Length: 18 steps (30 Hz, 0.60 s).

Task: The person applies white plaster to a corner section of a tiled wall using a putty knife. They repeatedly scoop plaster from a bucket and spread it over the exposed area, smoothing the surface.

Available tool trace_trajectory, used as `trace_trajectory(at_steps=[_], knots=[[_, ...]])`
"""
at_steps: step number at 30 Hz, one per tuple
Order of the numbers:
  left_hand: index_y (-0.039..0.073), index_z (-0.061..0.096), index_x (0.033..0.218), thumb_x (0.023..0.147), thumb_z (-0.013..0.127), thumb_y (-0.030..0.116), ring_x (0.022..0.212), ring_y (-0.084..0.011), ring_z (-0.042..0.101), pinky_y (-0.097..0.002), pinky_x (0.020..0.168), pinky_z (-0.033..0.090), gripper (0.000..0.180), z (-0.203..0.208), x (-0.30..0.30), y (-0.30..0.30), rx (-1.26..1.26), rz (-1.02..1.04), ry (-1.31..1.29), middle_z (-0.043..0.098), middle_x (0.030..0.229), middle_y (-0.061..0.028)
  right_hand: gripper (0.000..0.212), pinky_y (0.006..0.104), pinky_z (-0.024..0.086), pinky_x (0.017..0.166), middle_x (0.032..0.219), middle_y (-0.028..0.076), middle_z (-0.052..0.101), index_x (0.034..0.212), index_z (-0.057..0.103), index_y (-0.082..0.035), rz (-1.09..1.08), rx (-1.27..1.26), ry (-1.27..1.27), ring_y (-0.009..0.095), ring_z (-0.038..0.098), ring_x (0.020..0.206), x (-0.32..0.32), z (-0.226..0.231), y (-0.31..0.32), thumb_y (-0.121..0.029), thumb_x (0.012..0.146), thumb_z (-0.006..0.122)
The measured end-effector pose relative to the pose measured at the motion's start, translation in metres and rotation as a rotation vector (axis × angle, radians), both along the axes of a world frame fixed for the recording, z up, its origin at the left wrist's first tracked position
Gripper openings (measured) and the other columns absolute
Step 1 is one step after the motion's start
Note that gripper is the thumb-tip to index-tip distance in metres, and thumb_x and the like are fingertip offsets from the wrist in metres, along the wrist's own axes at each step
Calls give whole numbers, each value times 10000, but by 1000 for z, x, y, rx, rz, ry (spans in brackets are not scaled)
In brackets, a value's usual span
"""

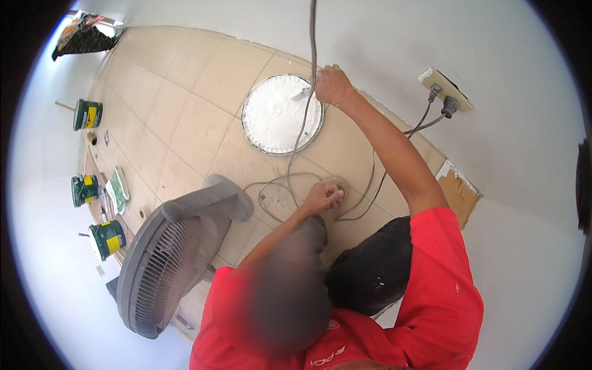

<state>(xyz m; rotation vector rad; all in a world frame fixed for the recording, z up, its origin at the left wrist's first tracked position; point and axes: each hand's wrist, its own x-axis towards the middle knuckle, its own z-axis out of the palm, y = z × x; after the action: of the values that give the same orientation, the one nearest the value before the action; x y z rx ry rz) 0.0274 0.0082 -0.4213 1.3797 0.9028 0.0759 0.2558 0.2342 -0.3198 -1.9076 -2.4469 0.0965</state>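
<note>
My right hand (333, 85) is closed at the rim of a round tub of white paste (271, 114). It appears to hold a putty knife (301, 94), whose greyish blade lies against the paste; the handle is hidden in my fist. A hanging grey cable (313, 37) passes in front, beside my fingers. My left hand (324, 197) is low over my foot, its fingers curled together with white on the tips. Whether something small is pinched there cannot be made out.
A grey fan (166, 265) stands close on my left. Several green tubs (87, 115) with yellow labels line the left wall, near a green-white bag (117, 190). Cables loop over the tiles near my foot. Two plugs sit in a wall outlet (445, 89) at right.
</note>
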Motion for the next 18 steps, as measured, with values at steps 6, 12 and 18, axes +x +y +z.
trace_trajectory(at_steps=[6,12,18], knots=[[6,715,813,983,659,387,562,-113,649,-271,535,502,421,0,8,-2,2,10,13,694,641,-63,222,425,603,777,984,130,776,956,786,-110,-164,-244,79,285,757,945,13,-2,-21,-194,816,635],[10,738,869,994,633,406,609,-129,673,-281,561,519,429,2,6,-3,76,-35,47,704,682,-64,259,468,594,796,987,185,758,962,760,-43,-328,-256,303,348,738,951,26,55,-67,-216,832,618],[5,737,855,995,639,379,625,-121,692,-279,537,520,411,6,8,-7,65,-22,33,723,717,-72,317,539,565,795,929,224,730,926,688,-1,-459,-212,468,396,717,924,27,91,-166,-301,926,585]])
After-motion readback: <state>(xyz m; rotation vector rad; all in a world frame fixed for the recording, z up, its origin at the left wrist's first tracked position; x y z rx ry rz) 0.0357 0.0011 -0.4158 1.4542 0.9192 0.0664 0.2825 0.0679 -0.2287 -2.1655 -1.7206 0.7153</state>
